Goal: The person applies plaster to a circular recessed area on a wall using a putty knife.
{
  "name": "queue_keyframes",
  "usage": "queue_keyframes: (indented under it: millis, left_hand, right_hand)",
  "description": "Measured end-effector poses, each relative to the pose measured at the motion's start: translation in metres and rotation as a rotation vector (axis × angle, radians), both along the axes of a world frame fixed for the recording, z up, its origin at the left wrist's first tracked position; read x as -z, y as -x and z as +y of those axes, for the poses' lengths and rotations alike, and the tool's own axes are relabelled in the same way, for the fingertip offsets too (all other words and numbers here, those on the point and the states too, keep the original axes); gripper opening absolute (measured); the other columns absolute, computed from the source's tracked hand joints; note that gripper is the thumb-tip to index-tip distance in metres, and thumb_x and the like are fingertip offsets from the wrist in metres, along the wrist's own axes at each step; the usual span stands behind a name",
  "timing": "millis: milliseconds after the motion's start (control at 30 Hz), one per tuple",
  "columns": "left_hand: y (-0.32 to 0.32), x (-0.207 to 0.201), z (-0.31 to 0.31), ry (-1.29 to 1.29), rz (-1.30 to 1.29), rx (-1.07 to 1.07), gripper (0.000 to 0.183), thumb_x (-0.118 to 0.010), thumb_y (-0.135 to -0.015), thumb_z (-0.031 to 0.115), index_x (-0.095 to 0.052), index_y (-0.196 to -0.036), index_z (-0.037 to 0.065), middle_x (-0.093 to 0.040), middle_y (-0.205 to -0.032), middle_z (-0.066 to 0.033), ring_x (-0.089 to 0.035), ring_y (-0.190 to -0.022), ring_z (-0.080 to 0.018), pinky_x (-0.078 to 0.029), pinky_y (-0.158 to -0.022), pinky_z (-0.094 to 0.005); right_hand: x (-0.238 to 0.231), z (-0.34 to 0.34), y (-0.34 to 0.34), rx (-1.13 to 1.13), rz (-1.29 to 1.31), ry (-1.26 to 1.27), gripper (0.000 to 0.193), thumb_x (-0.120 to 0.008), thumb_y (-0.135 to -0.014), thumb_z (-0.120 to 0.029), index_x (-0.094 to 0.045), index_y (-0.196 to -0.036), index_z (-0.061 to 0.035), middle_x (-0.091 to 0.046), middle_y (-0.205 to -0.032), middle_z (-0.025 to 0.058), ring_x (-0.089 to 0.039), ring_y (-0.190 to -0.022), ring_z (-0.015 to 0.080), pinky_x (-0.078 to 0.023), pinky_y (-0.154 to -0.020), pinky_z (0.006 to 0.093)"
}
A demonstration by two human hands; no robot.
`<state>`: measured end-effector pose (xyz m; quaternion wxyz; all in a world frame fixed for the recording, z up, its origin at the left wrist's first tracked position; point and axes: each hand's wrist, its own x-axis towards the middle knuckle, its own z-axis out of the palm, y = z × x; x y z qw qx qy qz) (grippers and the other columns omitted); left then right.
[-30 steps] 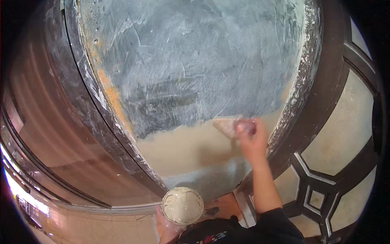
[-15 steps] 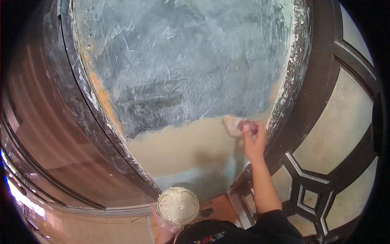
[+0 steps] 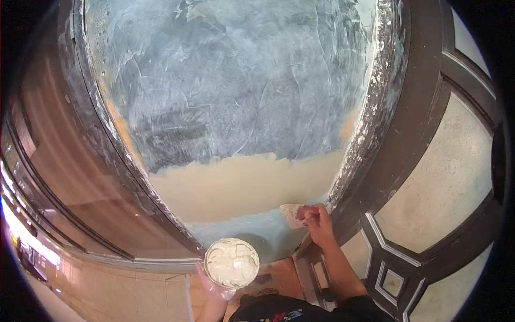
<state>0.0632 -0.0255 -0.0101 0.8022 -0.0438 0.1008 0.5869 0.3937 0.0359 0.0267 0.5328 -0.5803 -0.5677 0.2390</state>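
Note:
Low in front of me, my left hand supports a round tub of creamy putty from its left side and underneath. The putty's surface is ridged and nearly level with the rim. My right hand grips a putty knife by its reddish handle, its wide, smeared blade pointing left. That blade is at the lower right of the wall, below a smooth beige putty band; whether it touches the wall I cannot tell. Above the band, the wall is patchy blue-grey with scratches and ridges.
Dark, paint-flecked trim borders the wall on the left and right. Beyond the right trim stands a dark panelled door with pale insets. To the left is a brown glossy panel. Tiled floor lies below.
My right hand has brought the putty knife down from the beige band's upper edge to below it. Beige putty now covers the spot where the blade was. The view has shifted slightly.

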Motion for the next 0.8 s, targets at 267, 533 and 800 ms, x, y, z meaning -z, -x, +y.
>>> queue_keyframes:
  millis: [267,533,800]
  left_hand:
    - [-0.042,0.008,-0.022,-0.057,0.227,-0.112,0.086,-0.032,-0.090,0.072,-0.034,-0.149,0.010,-0.036,-0.152,-0.0166,-0.040,-0.134,-0.0404,-0.037,-0.107,-0.0570]
    - [-0.072,-0.001,-0.034,-0.057,0.078,-0.130,0.086,-0.033,-0.089,0.073,-0.034,-0.150,0.012,-0.034,-0.153,-0.0163,-0.039,-0.135,-0.0409,-0.035,-0.109,-0.0576]
    - [-0.083,-0.007,-0.041,-0.099,0.216,-0.123,0.088,-0.029,-0.090,0.074,-0.031,-0.151,0.011,-0.032,-0.154,-0.0172,-0.038,-0.136,-0.0398,-0.035,-0.109,-0.0565]
  right_hand:
    - [0.078,-0.019,-0.036,-0.101,0.117,0.014,0.027,-0.057,-0.091,-0.005,-0.052,-0.118,-0.0054,-0.061,-0.104,0.0038,-0.060,-0.089,0.0114,-0.052,-0.071,0.0260]
    - [0.028,-0.044,-0.044,-0.266,0.250,0.286,0.041,-0.060,-0.087,-0.005,-0.053,-0.127,-0.0071,-0.061,-0.108,0.0070,-0.059,-0.094,0.0141,-0.049,-0.082,0.0288]
    - [-0.047,-0.037,-0.012,-0.559,-0.106,0.125,0.041,-0.064,-0.080,-0.012,-0.060,-0.121,-0.0085,-0.067,-0.105,0.0144,-0.065,-0.093,0.0244,-0.049,-0.086,0.0341]
